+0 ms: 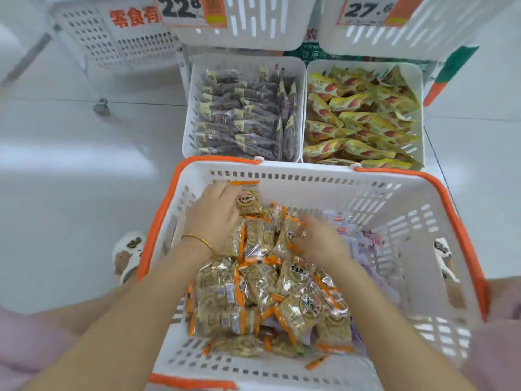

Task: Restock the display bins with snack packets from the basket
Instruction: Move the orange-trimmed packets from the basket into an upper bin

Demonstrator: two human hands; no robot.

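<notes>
White shop floor [70, 193] lies under everything; nearest the camera, two bare forearms reach down into a white basket [310, 179] with an orange rim; a slippered foot [127, 252] shows beside its left wall. Clear snack packets [262, 277] with orange edges are heaped in the basket's left and middle part, with pale purple packets [366, 244] beside them on the right. The left hand [217, 215], a gold bangle [197, 239] at its wrist, bends its fingers down over a round-labelled packet [249, 203] at the far edge of the heap and appears to grip it; the right hand [318, 241] rests on the heap but is blurred, so I cannot tell whether its fingers are apart or closed on anything.

These packets look light, crinkly and slippery, their contents probably brittle; I would gather several loosely by their bodies and not squeeze.

Just beyond the basket stand two white display bins; the left bin [187, 122] holds dark packets [245, 114], the right bin [420, 108] yellow packets [361, 117]; both look nearly full. Farther up, higher bins carry price tags [180, 8].
</notes>
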